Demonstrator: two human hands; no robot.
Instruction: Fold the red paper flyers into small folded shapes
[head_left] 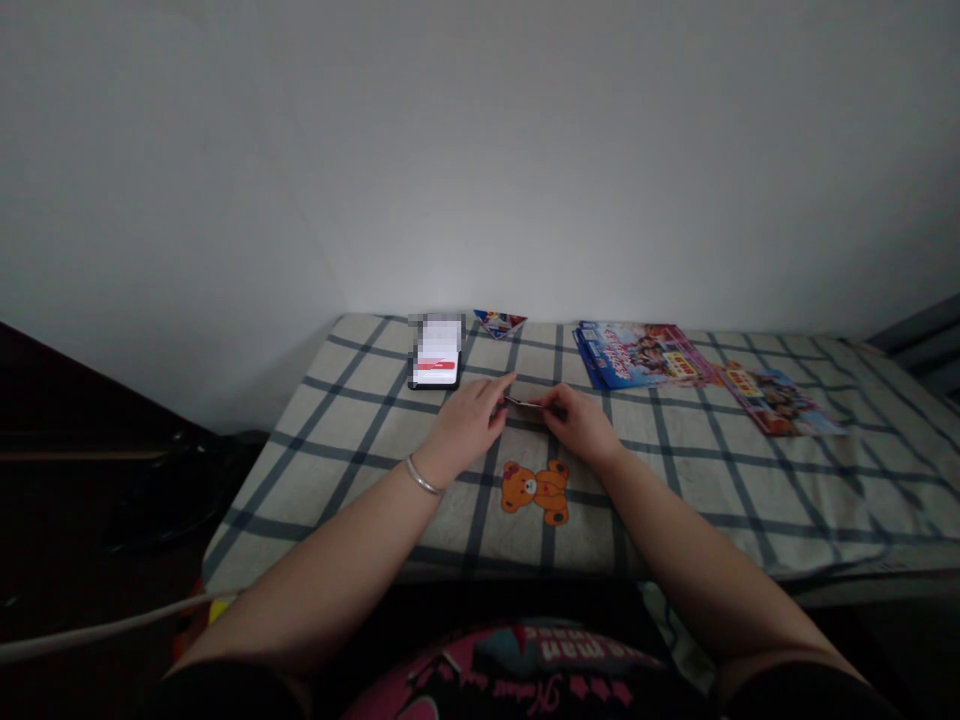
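My left hand [469, 420] and my right hand [579, 420] rest close together on a checked cloth [360, 440] spread over a table. Between their fingertips lies a small flat piece of paper [525, 403], seen edge-on. Both hands pinch it, one at each end. A silver bangle [421, 477] circles my left wrist. An orange teddy bear print [536, 490] on the cloth sits just below the hands.
A phone [436, 352] with a lit screen lies beyond my left hand. A small folded colourful paper triangle [499, 322] sits by the wall. Several colourful leaflets [637, 355] and one more leaflet [780, 400] lie to the right. A white wall stands behind the table.
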